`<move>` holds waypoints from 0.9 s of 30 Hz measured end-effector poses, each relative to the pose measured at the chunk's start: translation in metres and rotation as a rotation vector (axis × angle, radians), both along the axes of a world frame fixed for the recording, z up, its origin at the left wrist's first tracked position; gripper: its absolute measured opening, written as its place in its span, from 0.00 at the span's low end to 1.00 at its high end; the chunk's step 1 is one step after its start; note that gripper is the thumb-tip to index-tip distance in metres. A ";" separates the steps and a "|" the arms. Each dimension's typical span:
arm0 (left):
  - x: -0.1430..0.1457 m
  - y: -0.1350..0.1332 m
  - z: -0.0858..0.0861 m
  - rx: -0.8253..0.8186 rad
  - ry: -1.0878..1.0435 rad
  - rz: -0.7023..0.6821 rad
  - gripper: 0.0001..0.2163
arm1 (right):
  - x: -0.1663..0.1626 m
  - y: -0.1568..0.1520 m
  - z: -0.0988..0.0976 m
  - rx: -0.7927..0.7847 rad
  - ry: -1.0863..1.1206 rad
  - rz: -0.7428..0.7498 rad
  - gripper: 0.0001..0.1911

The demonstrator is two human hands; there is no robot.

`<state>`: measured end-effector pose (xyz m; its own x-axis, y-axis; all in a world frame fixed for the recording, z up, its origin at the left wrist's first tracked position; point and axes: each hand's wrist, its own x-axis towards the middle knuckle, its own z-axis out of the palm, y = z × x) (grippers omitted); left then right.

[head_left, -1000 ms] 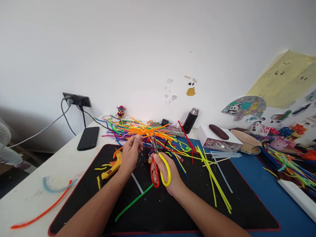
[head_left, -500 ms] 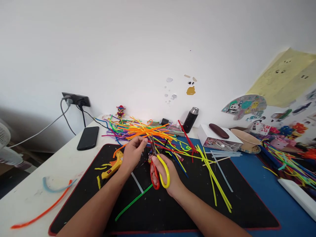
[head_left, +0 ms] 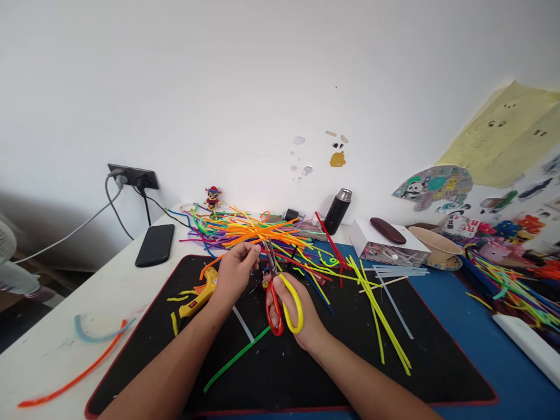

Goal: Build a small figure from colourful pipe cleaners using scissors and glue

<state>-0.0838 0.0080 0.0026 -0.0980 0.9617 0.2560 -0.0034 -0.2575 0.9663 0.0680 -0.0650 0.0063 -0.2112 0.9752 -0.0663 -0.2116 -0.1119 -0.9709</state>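
Can't tell what the left hand (head_left: 236, 274) pinches, too tiny, and that white mesh thing (head_left: 6, 242) is edge-cropped lol

The right hand (head_left: 297, 309) grips metal-bladed scissors with one red and one yellow handle loop (head_left: 273, 270), blades angled up beside the left hand (head_left: 235, 274), whose fingertips are pinched together. Below them, a red-edged black mat (head_left: 437, 373) covers part of the white bench (head_left: 105, 289), with a yellow glue gun (head_left: 201, 299) beside the left hand. Beyond spreads a tangled heap of multicoloured fuzzy stems (head_left: 262, 231).
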 end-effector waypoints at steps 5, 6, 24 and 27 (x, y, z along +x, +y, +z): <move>0.001 0.000 -0.001 0.005 -0.019 0.012 0.18 | 0.002 0.000 -0.003 0.012 0.043 0.043 0.35; 0.000 0.000 -0.001 0.006 -0.020 0.016 0.18 | 0.002 0.000 -0.002 0.012 0.043 0.050 0.35; -0.001 -0.003 0.004 0.031 -0.014 0.077 0.15 | 0.000 -0.004 0.002 -0.073 0.042 0.156 0.47; -0.001 -0.002 0.002 0.032 -0.015 0.083 0.15 | -0.001 -0.004 0.001 -0.093 0.044 0.156 0.47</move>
